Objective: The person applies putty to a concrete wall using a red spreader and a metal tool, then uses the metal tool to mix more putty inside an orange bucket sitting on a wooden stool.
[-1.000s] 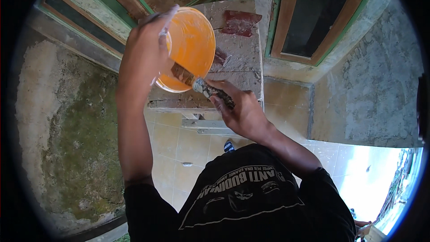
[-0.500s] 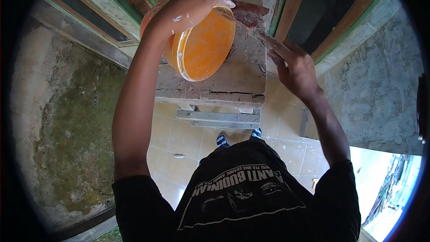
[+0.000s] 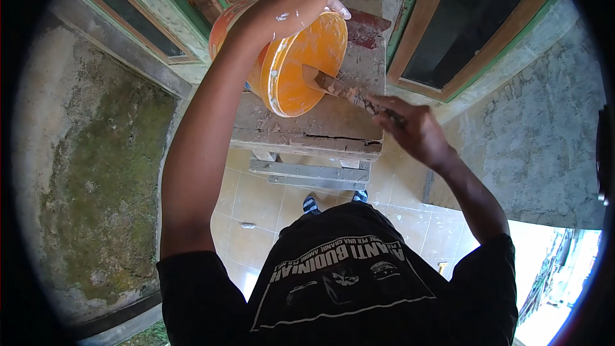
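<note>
An orange plastic bucket (image 3: 272, 77), smeared white inside and along its rim, lies tipped on a wooden bench with its mouth toward the right. My left hand (image 3: 301, 9) is laid over the upper side of the bucket and holds it by the rim; white smears mark its skin and fingertips. In my right hand (image 3: 413, 129) is the handle of a putty knife (image 3: 343, 90) crusted with dried material. Its blade reaches into the bucket's mouth, against or close to the inner wall. A dark red flat piece (image 3: 370, 29) lies on the bench behind the bucket.
The worn wooden bench (image 3: 307, 131) has a long crack near its front edge and a lower rail (image 3: 307, 170). Green-and-brown window frames (image 3: 416, 25) stand beyond it. A mossy wall (image 3: 109, 173) is at the left, a grey rough wall (image 3: 519, 134) at the right. Floor tiles (image 3: 256, 198) carry white specks.
My right hand has swung nearer and lower, bringing the putty knife from the bucket's far rim down into its mouth. The bucket and my left hand have shifted slightly right in view.
</note>
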